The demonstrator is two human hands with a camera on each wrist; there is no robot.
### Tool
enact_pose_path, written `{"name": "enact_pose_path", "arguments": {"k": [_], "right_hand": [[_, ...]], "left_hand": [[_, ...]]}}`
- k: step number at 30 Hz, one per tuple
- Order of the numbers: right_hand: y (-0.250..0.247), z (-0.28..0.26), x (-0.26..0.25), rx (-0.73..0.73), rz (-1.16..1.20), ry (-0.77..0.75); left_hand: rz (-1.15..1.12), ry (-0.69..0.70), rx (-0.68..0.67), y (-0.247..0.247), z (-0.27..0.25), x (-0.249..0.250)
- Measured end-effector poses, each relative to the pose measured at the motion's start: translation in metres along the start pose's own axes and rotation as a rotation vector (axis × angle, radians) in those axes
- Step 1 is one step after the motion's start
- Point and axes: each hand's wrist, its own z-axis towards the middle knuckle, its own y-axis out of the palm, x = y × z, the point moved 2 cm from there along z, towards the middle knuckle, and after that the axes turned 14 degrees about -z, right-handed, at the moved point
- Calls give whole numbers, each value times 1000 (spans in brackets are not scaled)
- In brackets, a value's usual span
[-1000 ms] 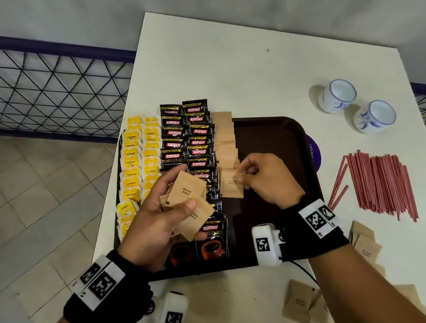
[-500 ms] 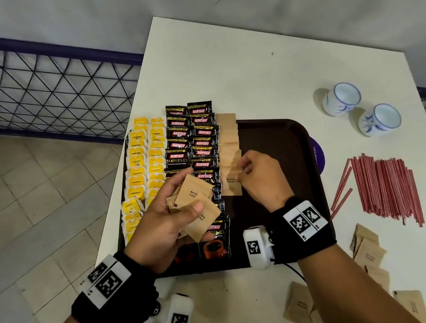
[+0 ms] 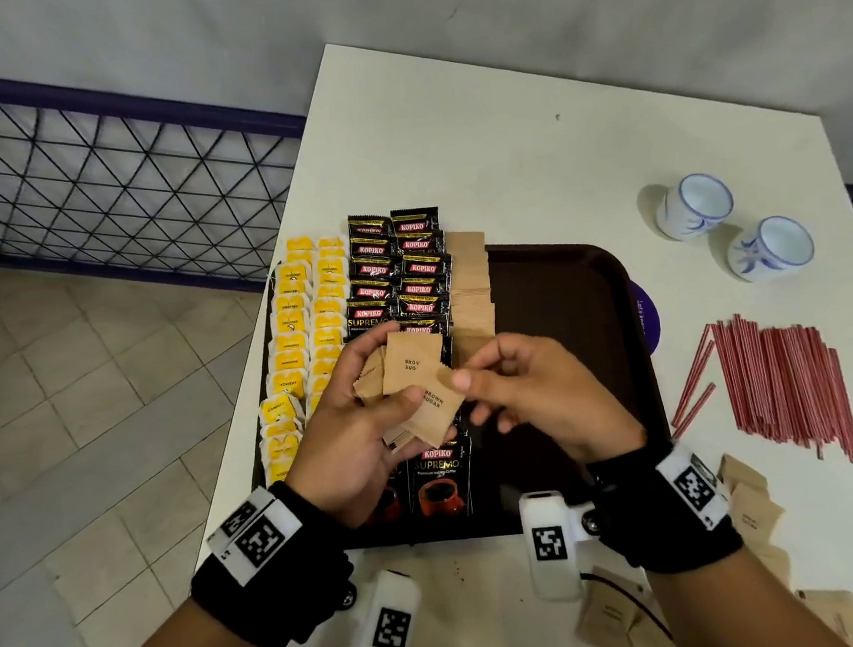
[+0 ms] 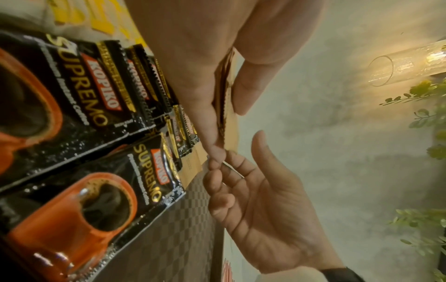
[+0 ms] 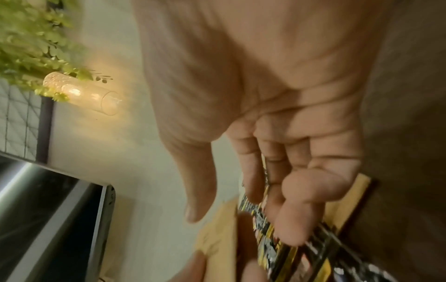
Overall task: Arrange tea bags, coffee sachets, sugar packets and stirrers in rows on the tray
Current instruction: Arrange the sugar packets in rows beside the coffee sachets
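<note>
My left hand (image 3: 377, 374) grips a fanned stack of brown sugar packets (image 3: 420, 391) above the dark tray (image 3: 568, 311). My right hand (image 3: 481, 385) hovers beside the stack with fingers loosely bent and holds nothing; its thumb tip touches the top packet's edge. In the left wrist view the right hand (image 4: 253, 190) shows its bare palm next to the packets (image 4: 229, 118). On the tray lie rows of yellow tea bags (image 3: 290, 325), black coffee sachets (image 3: 399, 269) and a row of sugar packets (image 3: 469, 278). Red stirrers (image 3: 780, 385) lie on the table to the right.
Two white-and-blue cups (image 3: 692, 204) stand at the back right. Loose sugar packets (image 3: 749, 501) lie on the table at the near right. A purple disc (image 3: 648, 314) peeks from under the tray's right rim. A railing (image 3: 91, 172) runs left of the table.
My right hand laid a sugar packet onto the tray's sugar row, let go, and moved back to the stack in my left hand. The left hand lifted slightly.
</note>
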Motion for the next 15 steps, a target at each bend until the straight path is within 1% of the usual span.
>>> {"name": "enact_pose_path", "arguments": {"k": [1,3,7,12,15], "right_hand": [[3,-2,0,-50,18,4],[8,-3,2,-60,31,-17],[10,-1,6,12,105,-19],[5,0,8,21,163,7],[-19,3,17,121,188,23]], "left_hand": [[9,15,2,1,0,-1],[21,40,4,2,1,-2],[9,38,16,3,2,-4],[-64,-3,36,-1,3,0],[-73,7,37,-5,1,3]]}}
